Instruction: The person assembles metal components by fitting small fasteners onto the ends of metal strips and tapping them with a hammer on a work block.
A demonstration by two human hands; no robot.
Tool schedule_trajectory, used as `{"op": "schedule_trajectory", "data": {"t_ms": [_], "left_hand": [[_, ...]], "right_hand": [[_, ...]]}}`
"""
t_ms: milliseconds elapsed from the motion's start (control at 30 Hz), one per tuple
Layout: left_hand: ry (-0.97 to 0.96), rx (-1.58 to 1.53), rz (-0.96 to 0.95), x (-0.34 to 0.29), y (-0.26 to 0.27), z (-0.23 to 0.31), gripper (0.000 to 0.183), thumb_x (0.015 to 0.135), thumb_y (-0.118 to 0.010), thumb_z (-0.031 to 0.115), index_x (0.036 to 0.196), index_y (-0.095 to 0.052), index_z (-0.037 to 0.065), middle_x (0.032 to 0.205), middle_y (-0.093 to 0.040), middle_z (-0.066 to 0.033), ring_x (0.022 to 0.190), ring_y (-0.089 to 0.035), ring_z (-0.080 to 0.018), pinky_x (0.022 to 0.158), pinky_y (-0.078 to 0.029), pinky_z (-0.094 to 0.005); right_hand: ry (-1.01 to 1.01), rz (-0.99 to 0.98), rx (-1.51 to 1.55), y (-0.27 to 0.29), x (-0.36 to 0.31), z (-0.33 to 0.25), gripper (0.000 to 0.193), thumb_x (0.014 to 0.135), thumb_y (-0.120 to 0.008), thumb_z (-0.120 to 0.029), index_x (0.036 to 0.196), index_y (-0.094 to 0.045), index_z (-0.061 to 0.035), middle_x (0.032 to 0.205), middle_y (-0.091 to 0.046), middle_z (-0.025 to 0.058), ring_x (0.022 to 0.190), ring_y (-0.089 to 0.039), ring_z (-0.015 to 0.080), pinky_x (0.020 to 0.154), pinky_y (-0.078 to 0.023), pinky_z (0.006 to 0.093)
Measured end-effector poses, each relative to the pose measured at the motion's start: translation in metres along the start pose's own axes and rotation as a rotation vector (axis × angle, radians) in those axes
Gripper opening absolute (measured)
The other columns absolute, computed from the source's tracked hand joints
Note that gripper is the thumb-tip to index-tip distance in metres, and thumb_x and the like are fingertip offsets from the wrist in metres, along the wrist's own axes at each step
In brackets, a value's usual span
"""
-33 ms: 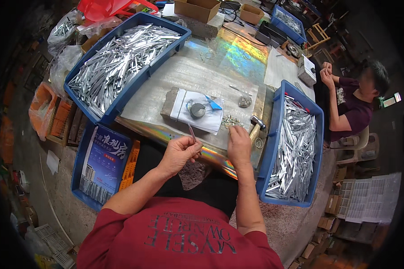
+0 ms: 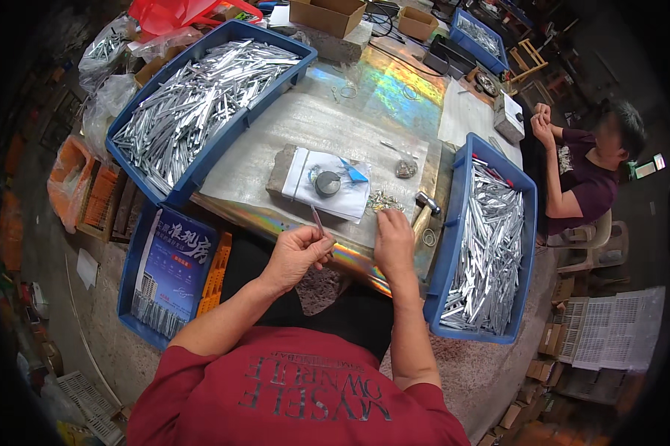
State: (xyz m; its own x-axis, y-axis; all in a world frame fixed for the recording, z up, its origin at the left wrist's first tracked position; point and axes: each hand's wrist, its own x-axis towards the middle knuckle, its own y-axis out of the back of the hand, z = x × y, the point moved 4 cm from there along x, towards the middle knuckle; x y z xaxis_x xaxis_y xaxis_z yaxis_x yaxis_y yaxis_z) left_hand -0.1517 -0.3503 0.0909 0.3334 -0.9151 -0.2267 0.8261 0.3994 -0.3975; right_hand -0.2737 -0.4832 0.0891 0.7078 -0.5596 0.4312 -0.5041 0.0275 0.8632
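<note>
My left hand [image 2: 298,258] is closed in a pinch around a thin, narrow metal strip [image 2: 317,217], which points up and away from me. My right hand [image 2: 394,241] reaches over the near edge of the worktable, its fingertips drawn together at a small pile of tiny metal pieces [image 2: 385,200]. Whatever those fingers hold is hidden. Between and beyond my hands lies a stone block topped with white paper [image 2: 299,178]. On the paper stand a dark grey round piece [image 2: 327,184] and a blue scrap [image 2: 356,173]. A hammer [image 2: 423,218] rests just right of my right hand.
Blue bins full of silvery metal strips flank me: one far left [image 2: 201,104], one right [image 2: 487,249]. A blue tray with a printed sheet [image 2: 173,260] sits lower left. A small clear bag [image 2: 405,169] lies beyond the pile. A co-worker [image 2: 584,167] sits at right.
My right hand has shifted very slightly to the left by the small pile. My left hand and the strip stay nearly in place.
</note>
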Motion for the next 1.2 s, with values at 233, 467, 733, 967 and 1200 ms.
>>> {"op": "schedule_trajectory", "data": {"t_ms": [233, 467, 733, 967, 1200], "left_hand": [[0.027, 0.002, 0.024, -0.002, 0.008, -0.002, 0.016, 0.080, -0.055, 0.018, 0.081, -0.056, 0.003, 0.068, -0.055, -0.0017, 0.058, -0.051, -0.0046, 0.049, -0.041, -0.0153], [0.034, -0.003, -0.003, -0.003, 0.007, -0.007, 0.017, 0.081, -0.054, 0.019, 0.081, -0.056, 0.002, 0.066, -0.053, -0.0006, 0.058, -0.050, -0.0040, 0.049, -0.040, -0.0148], [0.024, -0.013, 0.019, -0.004, 0.012, -0.008, 0.016, 0.080, -0.055, 0.018, 0.079, -0.055, 0.002, 0.067, -0.055, -0.0037, 0.057, -0.052, -0.0059, 0.049, -0.042, -0.0160], [0.038, -0.011, 0.019, -0.004, 0.013, -0.013, 0.016, 0.080, -0.055, 0.019, 0.080, -0.056, 0.002, 0.069, -0.056, -0.0034, 0.058, -0.053, -0.0061, 0.049, -0.042, -0.0161], [0.034, -0.002, -0.004, -0.005, 0.011, -0.015, 0.017, 0.080, -0.056, 0.019, 0.079, -0.056, 0.002, 0.069, -0.056, -0.0033, 0.059, -0.054, -0.0062, 0.048, -0.042, -0.0158]], "right_hand": [[-0.045, -0.120, -0.045, 0.004, -0.030, -0.021, 0.028, 0.070, -0.050, -0.004, 0.097, -0.051, 0.0028, 0.102, -0.051, 0.0141, 0.100, -0.044, 0.0295, 0.085, -0.032, 0.0411], [-0.091, -0.046, 0.201, 0.021, -0.028, -0.009, 0.021, 0.068, -0.053, -0.001, 0.089, -0.053, 0.0007, 0.089, -0.053, 0.0147, 0.086, -0.050, 0.0307, 0.077, -0.040, 0.0351], [-0.173, 0.002, 0.100, 0.026, -0.023, 0.005, 0.008, 0.071, -0.054, -0.006, 0.079, -0.056, -0.0042, 0.075, -0.054, 0.0095, 0.075, -0.051, 0.0264, 0.066, -0.038, 0.0355], [-0.196, -0.155, -0.202, 0.009, -0.022, -0.008, 0.007, 0.069, -0.057, -0.015, 0.073, -0.056, -0.0090, 0.068, -0.051, 0.0055, 0.070, -0.050, 0.0231, 0.064, -0.031, 0.0362], [-0.122, -0.048, -0.246, -0.005, -0.014, -0.006, 0.005, 0.067, -0.056, -0.013, 0.068, -0.053, -0.0099, 0.068, -0.050, 0.0047, 0.068, -0.049, 0.0226, 0.061, -0.031, 0.0368]]}}
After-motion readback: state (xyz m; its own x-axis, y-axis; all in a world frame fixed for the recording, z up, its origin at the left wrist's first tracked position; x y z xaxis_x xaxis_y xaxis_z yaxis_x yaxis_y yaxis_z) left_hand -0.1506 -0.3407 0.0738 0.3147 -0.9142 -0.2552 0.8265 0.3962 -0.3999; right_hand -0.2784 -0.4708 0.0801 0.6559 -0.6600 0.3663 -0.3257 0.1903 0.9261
